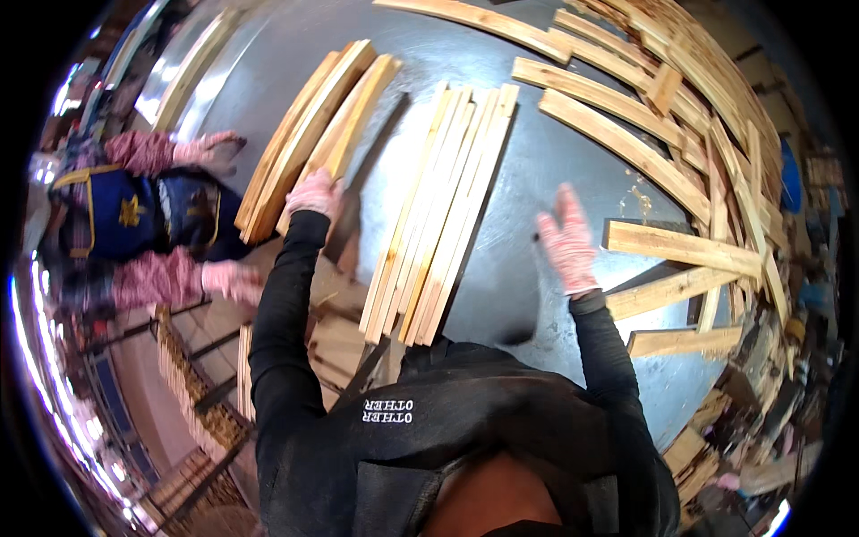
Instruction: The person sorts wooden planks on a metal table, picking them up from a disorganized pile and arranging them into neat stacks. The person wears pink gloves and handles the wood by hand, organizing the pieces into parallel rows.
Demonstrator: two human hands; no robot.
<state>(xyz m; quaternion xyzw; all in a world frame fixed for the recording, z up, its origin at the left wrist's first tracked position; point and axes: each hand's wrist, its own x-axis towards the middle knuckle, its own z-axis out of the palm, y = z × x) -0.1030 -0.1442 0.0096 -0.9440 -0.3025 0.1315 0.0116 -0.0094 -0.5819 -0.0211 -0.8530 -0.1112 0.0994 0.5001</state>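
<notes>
Your left hand grips a slat stack at ten o'clock — your right hand hovers open, empty, at three.

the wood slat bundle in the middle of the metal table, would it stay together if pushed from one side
Probably not: the wood slat bundle looks loose, with no strap visible, so slats would likely fan apart. Each slat seems thin, stiff and light. The metal table looks smooth, so they should slide easily, not roll.
</notes>
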